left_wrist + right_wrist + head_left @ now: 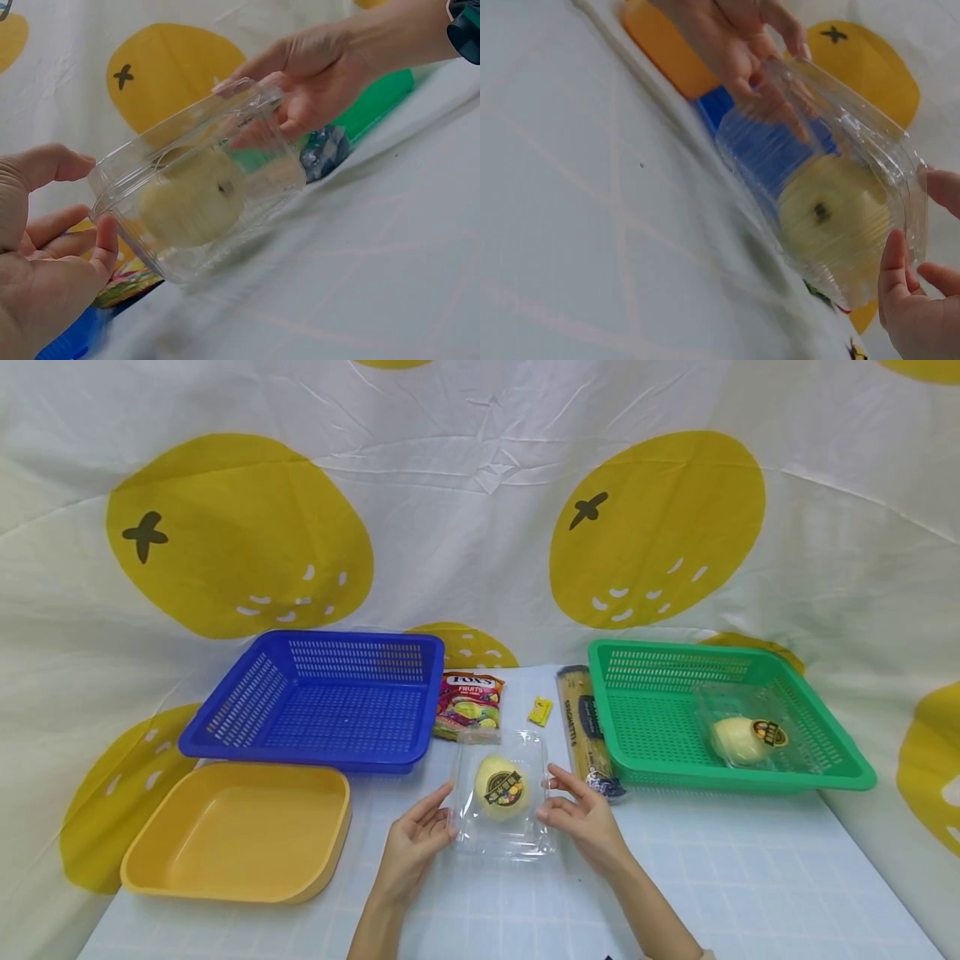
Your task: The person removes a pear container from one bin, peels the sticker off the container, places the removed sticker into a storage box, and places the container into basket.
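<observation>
Both hands hold a clear plastic clamshell box [471,837] between them, above the table's middle. A round, pale yellow fruit [832,202] with a dark spot at one end sits inside it. The lid bears a black label [504,788]. Thumb and fingers of my left hand [417,837] grip the box's left edge; at the right edge it is pinched by my right hand [587,820]. In both wrist views the box is raised off the table. Beyond it lies a FOX'S candy bag [469,697], partly overlapped by the box in the head view.
A blue basket [345,760] stands at the back left, with a yellow tub [232,827] before it. At right, a green basket [645,710] contains another clear box of fruit [738,739]. Beside it lie a spaghetti pack [581,718] and a small yellow packet [540,711].
</observation>
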Action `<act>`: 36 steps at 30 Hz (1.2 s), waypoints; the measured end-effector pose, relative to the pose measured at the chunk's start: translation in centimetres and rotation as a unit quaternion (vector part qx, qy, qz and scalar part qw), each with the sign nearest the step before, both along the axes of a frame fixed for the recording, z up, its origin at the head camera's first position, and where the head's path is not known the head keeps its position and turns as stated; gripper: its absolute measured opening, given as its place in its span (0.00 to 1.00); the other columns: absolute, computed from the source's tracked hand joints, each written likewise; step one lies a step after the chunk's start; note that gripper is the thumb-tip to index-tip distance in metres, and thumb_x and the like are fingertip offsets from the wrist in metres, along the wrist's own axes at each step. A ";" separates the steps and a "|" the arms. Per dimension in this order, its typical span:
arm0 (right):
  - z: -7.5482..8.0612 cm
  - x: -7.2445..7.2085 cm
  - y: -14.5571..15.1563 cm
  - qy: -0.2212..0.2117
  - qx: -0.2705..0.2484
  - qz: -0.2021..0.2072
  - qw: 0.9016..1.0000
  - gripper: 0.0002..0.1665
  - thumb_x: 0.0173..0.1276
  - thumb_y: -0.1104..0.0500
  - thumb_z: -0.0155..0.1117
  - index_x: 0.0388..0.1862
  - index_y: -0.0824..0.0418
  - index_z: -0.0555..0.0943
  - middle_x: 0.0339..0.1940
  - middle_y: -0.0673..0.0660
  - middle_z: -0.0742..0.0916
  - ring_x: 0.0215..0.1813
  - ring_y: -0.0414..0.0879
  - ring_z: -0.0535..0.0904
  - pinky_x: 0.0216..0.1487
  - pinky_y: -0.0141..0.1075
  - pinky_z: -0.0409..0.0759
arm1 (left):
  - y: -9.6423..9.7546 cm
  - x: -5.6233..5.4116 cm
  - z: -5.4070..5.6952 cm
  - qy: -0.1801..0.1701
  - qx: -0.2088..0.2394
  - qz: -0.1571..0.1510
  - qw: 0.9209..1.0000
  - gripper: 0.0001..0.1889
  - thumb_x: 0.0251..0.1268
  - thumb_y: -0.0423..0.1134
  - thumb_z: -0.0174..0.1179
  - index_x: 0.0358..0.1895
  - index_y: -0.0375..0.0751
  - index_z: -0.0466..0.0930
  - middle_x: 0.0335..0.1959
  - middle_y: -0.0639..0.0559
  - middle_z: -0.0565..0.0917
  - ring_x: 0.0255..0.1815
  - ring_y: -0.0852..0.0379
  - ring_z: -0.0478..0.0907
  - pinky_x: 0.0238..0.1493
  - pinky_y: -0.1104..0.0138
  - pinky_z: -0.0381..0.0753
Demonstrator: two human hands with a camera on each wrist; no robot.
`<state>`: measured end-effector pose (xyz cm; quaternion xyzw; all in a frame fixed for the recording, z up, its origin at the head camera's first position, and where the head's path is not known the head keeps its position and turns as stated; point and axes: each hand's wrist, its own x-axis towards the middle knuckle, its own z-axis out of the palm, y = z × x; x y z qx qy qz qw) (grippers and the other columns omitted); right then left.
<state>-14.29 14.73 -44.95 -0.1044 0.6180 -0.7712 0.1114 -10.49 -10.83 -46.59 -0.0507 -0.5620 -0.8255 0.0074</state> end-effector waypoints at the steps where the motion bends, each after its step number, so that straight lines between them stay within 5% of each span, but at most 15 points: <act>1: -0.2 0.0 0.0 -0.002 0.003 0.000 1.000 0.46 0.54 0.75 0.63 0.70 0.75 0.54 0.52 0.62 0.71 0.40 0.40 0.78 0.43 0.29 0.80 | 0.0 0.0 -0.1 -0.005 -0.001 0.003 1.000 0.33 0.49 0.15 0.56 0.63 0.17 0.60 0.59 0.37 0.70 0.46 0.59 0.73 0.47 0.76 0.77; 15: -1.7 -0.1 -0.1 -0.022 0.047 -0.006 0.999 0.47 0.52 0.74 0.65 0.70 0.72 0.57 0.55 0.68 0.69 0.40 0.40 0.78 0.42 0.28 0.79 | 0.1 0.3 -0.8 -0.056 -0.028 0.008 0.998 0.34 0.46 0.16 0.58 0.63 0.18 0.61 0.51 0.40 0.74 0.43 0.59 0.72 0.44 0.77 0.77; 23: -2.1 -0.2 0.0 -0.005 0.046 0.004 0.999 0.46 0.54 0.73 0.65 0.71 0.73 0.56 0.56 0.70 0.69 0.40 0.40 0.78 0.42 0.28 0.79 | 0.0 0.3 -0.8 -0.066 -0.045 0.009 0.997 0.32 0.47 0.17 0.60 0.61 0.19 0.64 0.59 0.35 0.71 0.45 0.58 0.72 0.46 0.77 0.76; 27: -2.2 -0.3 0.0 -0.010 0.054 0.000 0.998 0.46 0.54 0.73 0.65 0.71 0.72 0.56 0.56 0.70 0.69 0.40 0.39 0.78 0.42 0.28 0.79 | -0.1 0.1 -0.7 -0.075 -0.063 0.006 0.995 0.31 0.47 0.18 0.62 0.60 0.22 0.68 0.51 0.36 0.75 0.43 0.58 0.73 0.44 0.76 0.77; 31: -2.2 -0.3 -0.1 -0.015 0.063 -0.006 0.998 0.45 0.55 0.73 0.65 0.71 0.71 0.57 0.57 0.71 0.69 0.40 0.39 0.78 0.42 0.27 0.79 | -0.3 -0.3 -0.5 -0.057 -0.124 0.011 0.991 0.27 0.48 0.21 0.64 0.56 0.24 0.73 0.44 0.35 0.77 0.39 0.59 0.75 0.41 0.76 0.78; 36: -2.3 -0.3 -0.1 -0.009 0.066 -0.011 0.998 0.46 0.54 0.71 0.67 0.70 0.71 0.58 0.56 0.70 0.70 0.40 0.39 0.78 0.41 0.27 0.79 | -0.1 -1.1 0.1 -0.017 -0.215 0.047 0.975 0.23 0.48 0.26 0.68 0.51 0.28 0.77 0.48 0.36 0.79 0.42 0.53 0.75 0.42 0.71 0.79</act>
